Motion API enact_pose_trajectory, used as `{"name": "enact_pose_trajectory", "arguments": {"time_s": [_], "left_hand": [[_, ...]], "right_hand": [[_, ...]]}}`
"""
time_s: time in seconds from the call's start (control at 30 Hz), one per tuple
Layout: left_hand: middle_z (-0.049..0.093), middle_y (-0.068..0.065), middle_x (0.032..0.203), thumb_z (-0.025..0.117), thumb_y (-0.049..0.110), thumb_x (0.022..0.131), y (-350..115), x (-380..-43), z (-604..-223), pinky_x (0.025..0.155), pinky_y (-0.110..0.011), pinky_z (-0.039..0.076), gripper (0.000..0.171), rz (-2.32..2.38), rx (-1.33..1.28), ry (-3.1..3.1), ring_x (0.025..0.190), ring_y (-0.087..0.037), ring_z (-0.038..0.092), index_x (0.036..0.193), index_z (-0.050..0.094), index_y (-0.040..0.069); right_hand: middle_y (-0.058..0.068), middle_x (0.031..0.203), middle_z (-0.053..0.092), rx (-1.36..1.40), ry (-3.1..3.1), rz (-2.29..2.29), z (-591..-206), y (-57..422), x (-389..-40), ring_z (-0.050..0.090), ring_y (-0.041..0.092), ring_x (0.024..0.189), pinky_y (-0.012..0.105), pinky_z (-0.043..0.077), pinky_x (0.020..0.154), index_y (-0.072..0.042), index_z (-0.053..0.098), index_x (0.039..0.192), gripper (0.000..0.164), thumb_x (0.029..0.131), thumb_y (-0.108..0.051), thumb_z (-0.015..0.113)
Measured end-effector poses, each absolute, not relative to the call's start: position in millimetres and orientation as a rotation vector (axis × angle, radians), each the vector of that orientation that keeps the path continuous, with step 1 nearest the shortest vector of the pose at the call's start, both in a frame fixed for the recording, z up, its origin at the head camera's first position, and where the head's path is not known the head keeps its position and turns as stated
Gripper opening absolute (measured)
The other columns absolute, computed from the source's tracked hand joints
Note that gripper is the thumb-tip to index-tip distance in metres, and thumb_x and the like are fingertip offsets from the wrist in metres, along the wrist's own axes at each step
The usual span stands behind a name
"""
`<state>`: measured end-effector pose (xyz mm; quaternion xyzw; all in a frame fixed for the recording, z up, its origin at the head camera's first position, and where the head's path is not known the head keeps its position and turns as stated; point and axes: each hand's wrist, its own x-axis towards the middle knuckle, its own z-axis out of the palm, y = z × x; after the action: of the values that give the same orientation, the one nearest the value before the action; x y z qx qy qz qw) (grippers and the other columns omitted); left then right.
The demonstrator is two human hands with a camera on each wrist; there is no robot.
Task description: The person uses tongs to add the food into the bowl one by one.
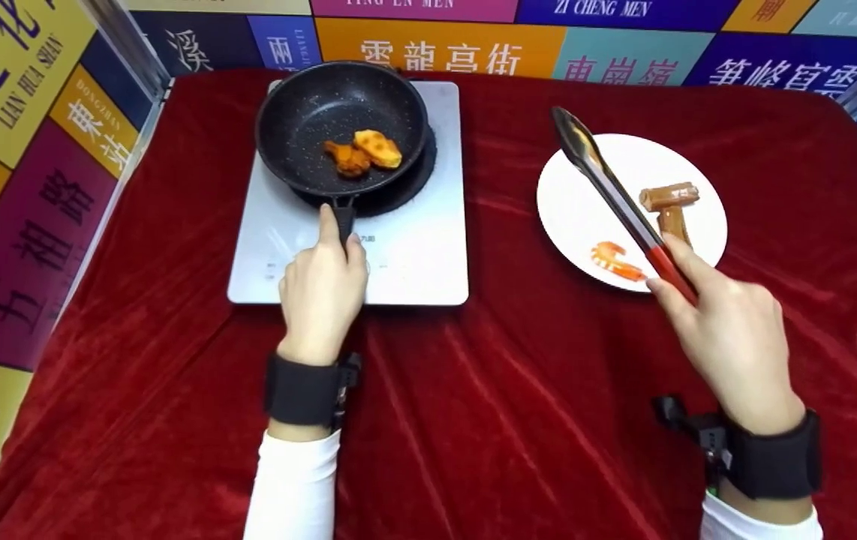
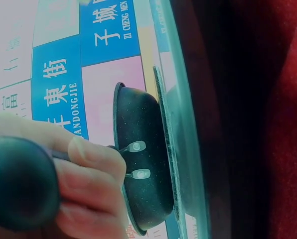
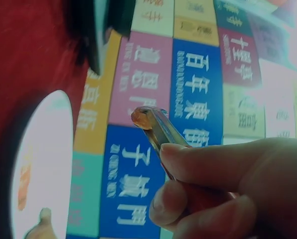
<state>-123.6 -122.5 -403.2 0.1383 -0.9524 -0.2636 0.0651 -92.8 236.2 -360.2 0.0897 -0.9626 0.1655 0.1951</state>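
Observation:
My left hand (image 1: 323, 289) grips the black handle (image 1: 344, 223) of a speckled frying pan (image 1: 297, 124), which stands on a white induction cooktop (image 1: 421, 270). In the pan lie a browned drumstick-like piece (image 1: 350, 160) and a yellow slice with brown spots (image 1: 378, 148). My right hand (image 1: 744, 337) holds red-handled metal tongs (image 1: 616, 196) slanting over a white plate (image 1: 567, 210). An orange-brown piece (image 3: 140, 119) shows at the tongs' tip in the right wrist view; its kind I cannot tell. On the plate are a shrimp (image 1: 614, 260) and two brown tube-shaped pieces (image 1: 669, 196), one partly hidden by my fingers.
A dark red velvet cloth (image 1: 428, 420) covers the table. Panels printed with characters (image 1: 436, 49) stand along the back and the left side. The plate lies to the right of the cooktop, with a stretch of cloth between them.

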Motion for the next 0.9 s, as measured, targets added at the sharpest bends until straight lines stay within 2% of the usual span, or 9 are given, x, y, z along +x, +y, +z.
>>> {"name": "enact_pose_trajectory", "arguments": {"time_s": [0.17,0.3,0.47,0.63,0.9], "left_hand": [[0.067,-0.02,0.094,0.039,0.038,0.095,-123.7,-124.2,-402.4,0.056,-0.048,0.045,0.057,-0.789,0.431,-2.879,0.067,-0.036,0.062,0.145,0.029,0.013],[0.067,-0.02,0.095,0.039,0.038,0.095,-123.2,-124.1,-402.9,0.057,-0.049,0.045,0.057,-0.784,0.431,-2.874,0.068,-0.037,0.062,0.145,0.029,0.013],[0.068,-0.021,0.09,0.04,0.036,0.095,-122.4,-123.9,-404.7,0.054,-0.049,0.044,0.055,-0.751,0.413,-2.847,0.065,-0.037,0.062,0.144,0.032,0.012],[0.068,-0.018,0.086,0.04,0.036,0.094,-123.4,-124.8,-406.2,0.051,-0.047,0.044,0.055,-0.747,0.415,-2.837,0.062,-0.035,0.061,0.144,0.032,0.012],[0.068,-0.017,0.083,0.041,0.035,0.094,-123.7,-125.3,-406.5,0.051,-0.046,0.043,0.055,-0.746,0.412,-2.837,0.061,-0.034,0.061,0.144,0.033,0.012]], "right_hand": [[0.021,0.08,0.067,0.322,-2.666,0.497,-355.0,213.7,-108.7,0.047,0.039,0.048,0.052,0.035,0.054,-0.019,0.061,0.123,0.043,0.081,-0.024,0.071],[0.018,0.084,0.067,0.337,-2.672,0.514,-356.0,199.2,-119.9,0.049,0.039,0.051,0.053,0.036,0.054,-0.021,0.061,0.123,0.043,0.082,-0.028,0.069],[0.019,0.087,0.068,0.365,-2.669,0.538,-359.5,184.1,-132.1,0.047,0.036,0.049,0.049,0.035,0.052,-0.019,0.06,0.125,0.042,0.084,-0.023,0.068],[0.02,0.093,0.068,0.411,-2.669,0.587,-366.0,167.3,-147.8,0.055,0.042,0.06,0.05,0.037,0.055,-0.019,0.06,0.125,0.042,0.084,-0.025,0.067],[0.019,0.101,0.067,0.407,-2.71,0.659,-379.6,145.4,-166.1,0.058,0.041,0.068,0.05,0.042,0.061,-0.022,0.058,0.127,0.044,0.084,-0.028,0.066]]}}
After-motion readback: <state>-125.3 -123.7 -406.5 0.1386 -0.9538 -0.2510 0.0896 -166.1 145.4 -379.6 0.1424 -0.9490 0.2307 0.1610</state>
